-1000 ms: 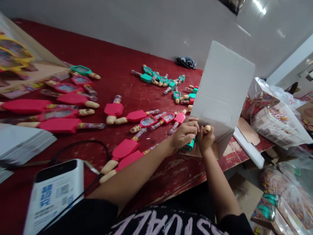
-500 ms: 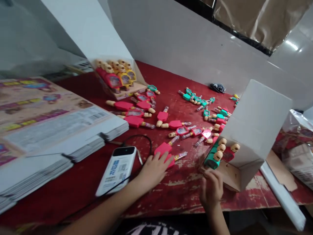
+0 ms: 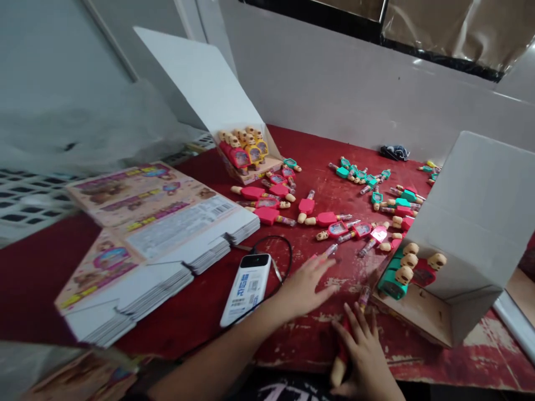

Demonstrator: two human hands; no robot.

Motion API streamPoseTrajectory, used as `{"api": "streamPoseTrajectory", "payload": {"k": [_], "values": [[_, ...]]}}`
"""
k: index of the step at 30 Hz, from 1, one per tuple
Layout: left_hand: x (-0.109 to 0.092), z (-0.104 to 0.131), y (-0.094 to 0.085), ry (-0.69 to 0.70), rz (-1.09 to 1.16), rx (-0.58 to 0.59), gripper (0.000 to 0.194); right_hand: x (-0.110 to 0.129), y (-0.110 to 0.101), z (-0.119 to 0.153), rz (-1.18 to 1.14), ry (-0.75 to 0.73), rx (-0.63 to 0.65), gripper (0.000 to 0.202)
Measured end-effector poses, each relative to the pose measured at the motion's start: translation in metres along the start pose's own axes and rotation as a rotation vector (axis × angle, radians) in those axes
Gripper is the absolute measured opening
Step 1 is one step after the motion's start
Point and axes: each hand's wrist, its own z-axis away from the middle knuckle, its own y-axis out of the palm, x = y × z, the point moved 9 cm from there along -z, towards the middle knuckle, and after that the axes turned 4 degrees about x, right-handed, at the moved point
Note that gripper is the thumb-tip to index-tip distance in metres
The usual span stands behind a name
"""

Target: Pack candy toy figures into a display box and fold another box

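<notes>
My right hand (image 3: 363, 345) lies with fingers spread against a red plastic toy with a tan knob and a clear tube (image 3: 343, 352) on the worn red counter (image 3: 307, 342). My left hand (image 3: 305, 285) reaches out, fingers apart, just beyond a white rectangular power bank (image 3: 246, 287). To the right of my hands, an open white cardboard box (image 3: 480, 206) holds green plastic toys with tan dog-head knobs (image 3: 393, 283). Left of them lies a stack of flat printed cartons (image 3: 167, 223).
</notes>
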Motion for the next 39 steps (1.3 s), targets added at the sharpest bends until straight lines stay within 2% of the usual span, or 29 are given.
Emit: {"api": "streamPoseTrajectory", "payload": {"k": [1, 3, 6, 8, 10, 13, 14, 15, 18, 20, 22, 25, 27, 30, 32, 35, 37, 39], "values": [[0.011, -0.006, -0.002, -0.100, -0.147, -0.058, 0.061, 0.001, 0.001, 0.001, 0.022, 0.002, 0.009, 0.111], [0.028, -0.017, 0.011, -0.210, -0.333, -0.038, 0.066, 0.001, -0.001, 0.003, 0.059, -0.001, -0.005, 0.101], [0.035, -0.021, 0.036, -0.132, -0.320, 0.006, 0.068, 0.004, -0.007, 0.007, 0.109, -0.087, -0.084, 0.074], [0.031, -0.015, 0.038, -0.031, -0.198, -0.050, 0.073, 0.006, -0.011, 0.012, 0.135, -0.139, -0.134, 0.064], [0.024, -0.004, 0.023, 0.050, -0.073, -0.187, 0.068, 0.015, -0.015, 0.017, 0.147, -0.210, -0.183, 0.047], [0.003, 0.017, -0.019, 0.183, 0.012, -0.489, 0.033, 0.033, -0.036, 0.025, 0.046, -0.295, -0.326, 0.013], [-0.007, 0.023, -0.032, 0.230, 0.013, -0.574, 0.025, 0.031, -0.052, 0.028, -0.061, -0.252, -0.423, 0.008], [-0.017, 0.028, -0.043, 0.276, 0.007, -0.641, 0.020, 0.019, -0.071, 0.032, -0.205, -0.141, -0.544, 0.007], [-0.050, 0.036, -0.060, 0.409, -0.004, -0.744, 0.017, -0.047, -0.121, 0.071, -0.684, 0.414, -1.000, 0.004], [-0.073, 0.039, -0.059, 0.522, 0.032, -0.741, 0.014, -0.081, -0.148, 0.106, -0.821, 0.688, -1.262, 0.010], [-0.095, 0.041, -0.050, 0.643, 0.118, -0.702, 0.009, -0.102, -0.178, 0.129, -0.778, 0.788, -1.440, 0.016], [-0.120, 0.039, -0.027, 0.824, 0.338, -0.606, 0.006, -0.118, -0.207, 0.137, -0.556, 0.777, -1.613, 0.020], [-0.135, 0.036, -0.009, 0.989, 0.448, -0.539, 0.006, -0.119, -0.210, 0.121, -0.428, 0.662, -1.610, 0.019], [-0.150, 0.033, 0.013, 1.226, 0.487, -0.512, 0.007, -0.112, -0.195, 0.084, -0.348, 0.475, -1.434, 0.017], [-0.154, 0.029, 0.021, 1.295, 0.473, -0.518, 0.007, -0.108, -0.184, 0.070, -0.313, 0.449, -1.326, 0.020], [-0.155, 0.022, 0.025, 1.289, 0.465, -0.498, 0.009, -0.112, -0.181, 0.064, -0.196, 0.580, -1.261, 0.025], [-0.153, 0.019, 0.024, 1.258, 0.493, -0.492, 0.009, -0.121, -0.183, 0.060, -0.078, 0.715, -1.231, 0.023], [-0.152, 0.015, 0.024, 1.219, 0.542, -0.486, 0.011, -0.130, -0.184, 0.050, 0.028, 0.787, -1.176, 0.019]]}}
